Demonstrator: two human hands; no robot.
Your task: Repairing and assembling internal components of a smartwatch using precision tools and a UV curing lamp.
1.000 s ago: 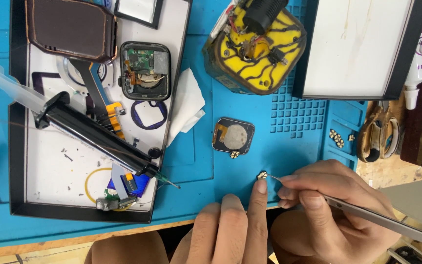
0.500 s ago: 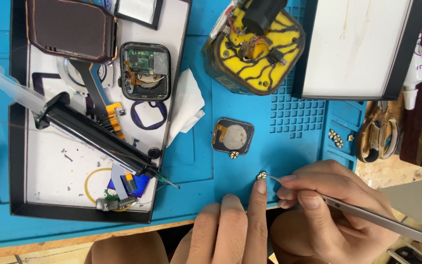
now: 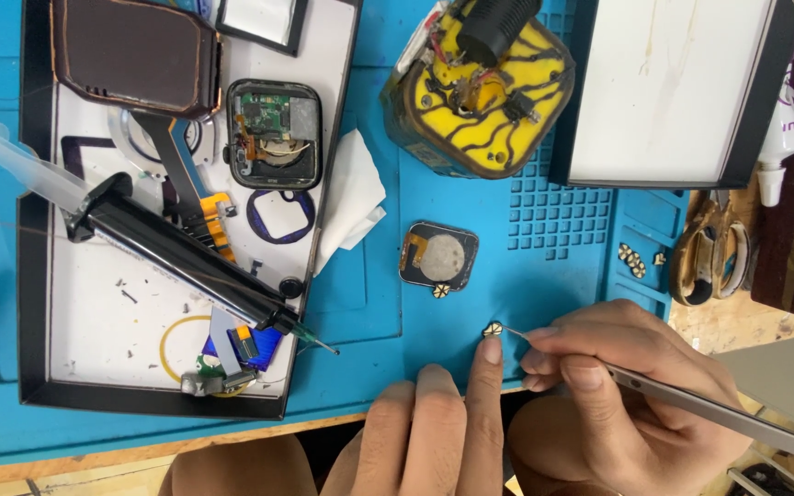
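Small round gold-and-white part (image 3: 493, 329) lies on the blue mat (image 3: 369, 303) near the front edge of the worktop, in the same place as a second ago. The left hand (image 3: 434, 427) still presses one fingertip against it from below, holding nothing. The right hand (image 3: 613, 395) is closed on thin tweezers (image 3: 691, 404), their tip touching the part as before; almost nothing has moved, so the work looks to be steady fine positioning. Just behind it lies a square module (image 3: 440, 255) with a second round part (image 3: 440, 291). The black tray (image 3: 34, 276) with the syringe (image 3: 167, 243) is well apart at left.
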